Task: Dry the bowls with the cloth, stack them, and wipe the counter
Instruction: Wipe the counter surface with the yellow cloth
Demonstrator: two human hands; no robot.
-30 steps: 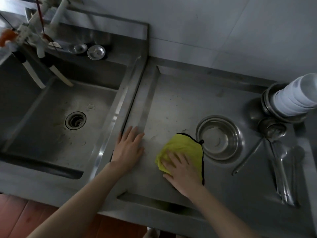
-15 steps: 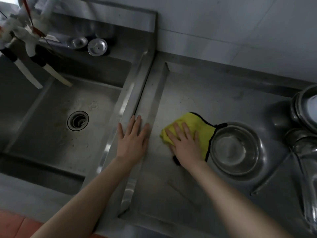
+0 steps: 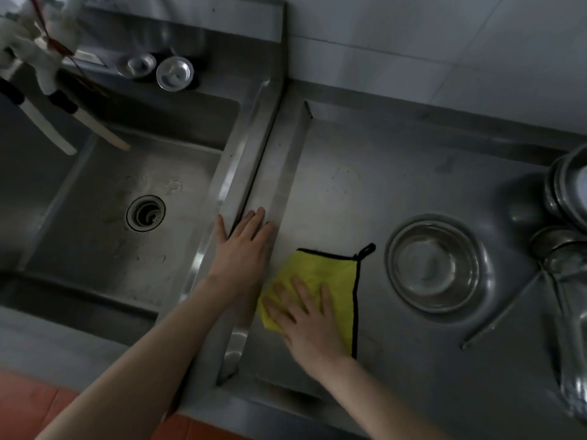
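Observation:
A yellow cloth [image 3: 324, 268] with a black hem and loop lies flat on the steel counter [image 3: 365, 185]. My right hand [image 3: 308, 319] presses palm-down on its near half, fingers spread. My left hand [image 3: 246, 246] rests flat on the ridge between sink and counter, holding nothing. An upright steel bowl [image 3: 433, 265] stands just right of the cloth, apart from it. More steel bowls [image 3: 565, 192] are stacked at the right edge, partly cut off.
A sink basin [image 3: 104, 217] with a drain [image 3: 146, 213] lies to the left, white taps [image 3: 38, 77] above it. Two small metal lids [image 3: 174, 73] sit on the back ledge. Ladles and utensils [image 3: 559, 258] lie at the right. A tiled wall runs behind.
My right hand has slid the cloth toward me along the counter's left side, and the cloth now lies flatter. My left hand stays on the ridge. The view has shifted left.

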